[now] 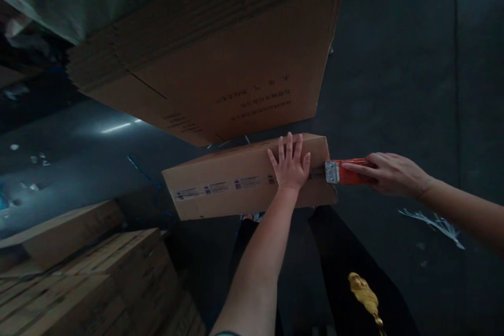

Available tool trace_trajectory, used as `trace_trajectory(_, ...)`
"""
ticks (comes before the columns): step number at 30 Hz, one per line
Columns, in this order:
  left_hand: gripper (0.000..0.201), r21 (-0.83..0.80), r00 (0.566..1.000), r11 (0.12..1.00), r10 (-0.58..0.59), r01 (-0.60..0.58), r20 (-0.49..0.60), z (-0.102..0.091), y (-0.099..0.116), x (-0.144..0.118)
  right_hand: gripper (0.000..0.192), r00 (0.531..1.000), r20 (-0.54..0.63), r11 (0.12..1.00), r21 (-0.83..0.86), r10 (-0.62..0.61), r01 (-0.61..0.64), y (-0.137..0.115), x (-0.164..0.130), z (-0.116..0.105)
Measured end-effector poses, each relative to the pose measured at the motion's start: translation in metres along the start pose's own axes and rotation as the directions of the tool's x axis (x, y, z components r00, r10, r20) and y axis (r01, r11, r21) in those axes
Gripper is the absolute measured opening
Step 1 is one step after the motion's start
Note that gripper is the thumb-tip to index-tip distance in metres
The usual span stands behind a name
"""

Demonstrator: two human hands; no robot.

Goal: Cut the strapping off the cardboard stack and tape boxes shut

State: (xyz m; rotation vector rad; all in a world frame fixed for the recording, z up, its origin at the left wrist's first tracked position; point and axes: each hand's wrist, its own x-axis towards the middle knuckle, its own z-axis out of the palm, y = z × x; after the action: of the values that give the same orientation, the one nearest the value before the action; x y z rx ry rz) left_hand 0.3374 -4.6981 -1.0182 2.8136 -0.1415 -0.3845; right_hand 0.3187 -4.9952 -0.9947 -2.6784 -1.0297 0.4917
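Note:
A long, narrow cardboard box (220,205) lies in front of my legs, with a strip of printed packing tape (246,182) along its top face. My left hand (290,165) rests flat on the box near its right end, fingers spread. In my right hand (397,172) is an orange tape dispenser (351,171), its grey head against the box's right end. The fingers wrap round the dispenser's body. Part of the tape strip is hidden under my left hand.
Folded cardboard sheets (236,63) with printed writing stand just beyond the box. At the lower left are stacked cartons (129,268). White plastic straps (437,226) and a blue strap (144,170) lie on the dark floor (401,63). A gold pendant (364,294) hangs near my right leg.

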Motion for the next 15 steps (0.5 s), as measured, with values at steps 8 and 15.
trace_trajectory(8, 0.063, 0.047, 0.999, 0.998, -0.028, 0.029, -0.031, 0.005, -0.005, 0.002, 0.058, 0.970, 0.183, 0.977, 0.111, 0.158, -0.180, 0.135, -0.089, 0.067)
trace_trajectory(15, 0.063, 0.070, 0.999, 0.997, -0.023, 0.027, -0.047, 0.012, 0.000, 0.003, 0.064, 0.945, 0.315, 0.992, -0.116, 0.086, -0.051, 0.063, 0.023, 0.110)
